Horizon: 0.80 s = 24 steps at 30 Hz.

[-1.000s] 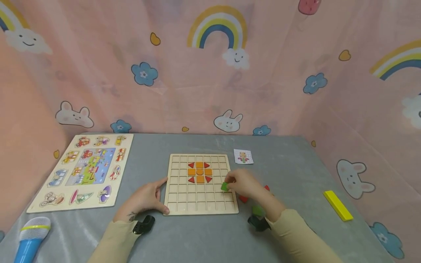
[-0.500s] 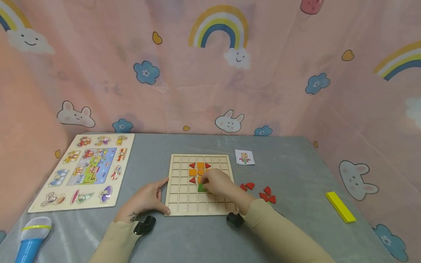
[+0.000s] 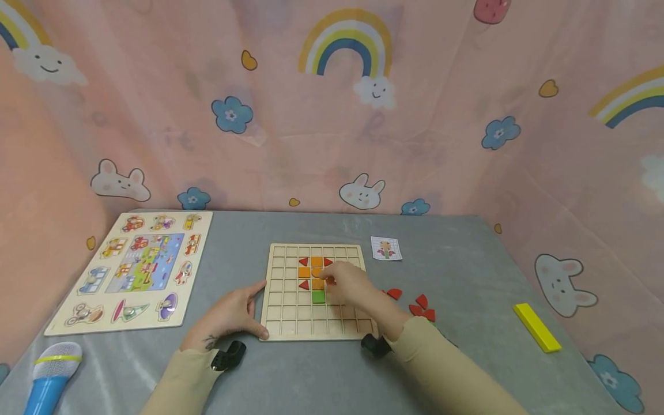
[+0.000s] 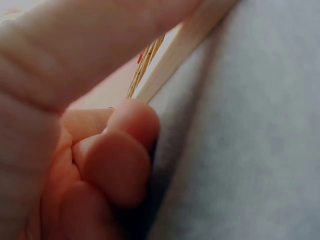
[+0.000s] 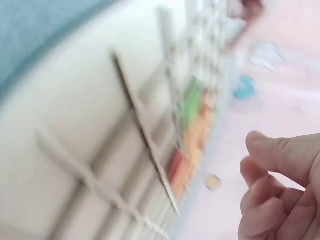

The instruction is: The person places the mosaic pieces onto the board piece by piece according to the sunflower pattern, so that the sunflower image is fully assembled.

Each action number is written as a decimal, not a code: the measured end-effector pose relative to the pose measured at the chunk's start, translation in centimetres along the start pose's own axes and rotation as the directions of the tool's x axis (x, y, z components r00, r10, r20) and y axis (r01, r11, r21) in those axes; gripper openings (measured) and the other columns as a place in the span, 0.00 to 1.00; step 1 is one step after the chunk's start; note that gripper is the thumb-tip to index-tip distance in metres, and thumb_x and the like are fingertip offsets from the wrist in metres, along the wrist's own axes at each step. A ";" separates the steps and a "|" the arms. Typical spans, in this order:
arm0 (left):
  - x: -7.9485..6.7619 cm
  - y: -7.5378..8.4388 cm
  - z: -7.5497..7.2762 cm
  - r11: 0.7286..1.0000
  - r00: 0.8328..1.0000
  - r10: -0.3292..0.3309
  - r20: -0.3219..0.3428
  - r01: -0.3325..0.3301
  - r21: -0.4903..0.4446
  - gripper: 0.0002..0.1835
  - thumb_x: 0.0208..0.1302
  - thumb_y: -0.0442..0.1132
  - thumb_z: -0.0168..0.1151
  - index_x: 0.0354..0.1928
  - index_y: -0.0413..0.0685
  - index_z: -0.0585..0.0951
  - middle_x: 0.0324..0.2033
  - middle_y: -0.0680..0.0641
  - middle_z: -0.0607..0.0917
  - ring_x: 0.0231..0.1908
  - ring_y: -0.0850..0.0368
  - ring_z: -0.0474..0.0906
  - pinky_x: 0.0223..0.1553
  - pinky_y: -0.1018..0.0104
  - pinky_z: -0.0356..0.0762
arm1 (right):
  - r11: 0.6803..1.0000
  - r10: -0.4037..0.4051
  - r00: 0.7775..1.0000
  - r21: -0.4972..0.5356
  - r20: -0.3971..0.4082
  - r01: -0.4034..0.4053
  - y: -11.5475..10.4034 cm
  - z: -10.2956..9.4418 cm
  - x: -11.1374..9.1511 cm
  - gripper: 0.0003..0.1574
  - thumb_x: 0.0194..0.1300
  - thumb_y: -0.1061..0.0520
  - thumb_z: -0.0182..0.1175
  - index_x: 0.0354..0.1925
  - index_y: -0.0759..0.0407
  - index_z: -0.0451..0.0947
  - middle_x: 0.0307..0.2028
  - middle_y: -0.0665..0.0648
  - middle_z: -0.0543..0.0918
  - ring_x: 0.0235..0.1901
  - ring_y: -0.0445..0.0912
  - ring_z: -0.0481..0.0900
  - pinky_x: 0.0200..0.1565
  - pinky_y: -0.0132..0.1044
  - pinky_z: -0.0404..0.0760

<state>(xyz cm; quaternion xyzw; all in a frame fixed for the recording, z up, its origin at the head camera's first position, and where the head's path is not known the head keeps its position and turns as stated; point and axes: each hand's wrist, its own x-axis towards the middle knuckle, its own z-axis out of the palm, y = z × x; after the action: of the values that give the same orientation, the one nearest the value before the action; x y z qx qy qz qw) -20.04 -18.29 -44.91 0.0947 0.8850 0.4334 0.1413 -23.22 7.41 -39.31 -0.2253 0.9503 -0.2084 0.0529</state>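
A wooden grid board (image 3: 285, 317) lies flat on the grey cloth. Orange pieces (image 3: 304, 272) and red triangles (image 3: 304, 285) sit in its cells, and a green square (image 3: 318, 297) lies directly below the lowest orange one. My left hand (image 3: 228, 314) touches the board's left edge, thumb at the near corner. In the left wrist view the other fingers (image 4: 117, 167) bend beside the wooden edge. My right hand (image 3: 350, 283) is over the board's right half, covering some cells. In the right wrist view its thumb and bent fingers (image 5: 265, 200) hold nothing visible.
Several loose red pieces (image 3: 422, 301) lie right of the board, partly behind the right forearm. A small pattern card (image 3: 386, 248) rests beyond them. A picture puzzle (image 3: 197, 276) and a toy microphone (image 3: 52, 374) are at left, a yellow bar (image 3: 536, 327) at right.
My right hand has carried the green square leftward over the board and let go of it below the orange pieces, then drawn slightly back. The left hand stays at the board's edge.
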 end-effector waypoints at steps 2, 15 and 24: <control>0.0 0.0 0.1 1.000 1.000 -0.003 0.001 0.003 -0.001 0.62 0.22 0.39 0.82 0.68 0.41 0.61 0.12 0.51 0.71 0.13 0.61 0.62 0.15 0.68 0.59 | 0.999 0.000 1.000 0.045 -0.025 0.002 0.7 -1.3 -0.9 0.14 0.57 0.66 0.60 0.43 0.63 0.82 0.37 0.56 0.82 0.34 0.45 0.74 0.37 0.39 0.75; -0.1 0.1 -0.1 0.999 0.999 -0.036 0.000 0.036 0.004 0.62 0.22 0.39 0.82 0.68 0.42 0.60 0.13 0.50 0.72 0.13 0.60 0.63 0.16 0.68 0.59 | 0.965 0.222 0.973 -0.157 0.062 -0.210 7.8 -3.3 -9.9 0.09 0.48 0.62 0.69 0.33 0.59 0.84 0.29 0.51 0.81 0.30 0.43 0.74 0.34 0.40 0.75; -0.1 0.4 -0.1 0.999 0.999 -0.035 0.003 0.035 0.014 0.61 0.22 0.39 0.82 0.68 0.42 0.61 0.12 0.50 0.72 0.13 0.61 0.63 0.16 0.68 0.58 | 0.940 0.312 0.947 -0.168 0.072 -0.297 8.1 -1.3 -11.9 0.14 0.42 0.63 0.72 0.24 0.55 0.75 0.23 0.48 0.70 0.26 0.43 0.66 0.27 0.37 0.65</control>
<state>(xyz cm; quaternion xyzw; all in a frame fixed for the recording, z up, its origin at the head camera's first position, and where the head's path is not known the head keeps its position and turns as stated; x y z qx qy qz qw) -19.92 -18.18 -44.51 0.0810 0.8893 0.4244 0.1497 -16.13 19.86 -41.50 -0.0888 0.9832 -0.1121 0.1133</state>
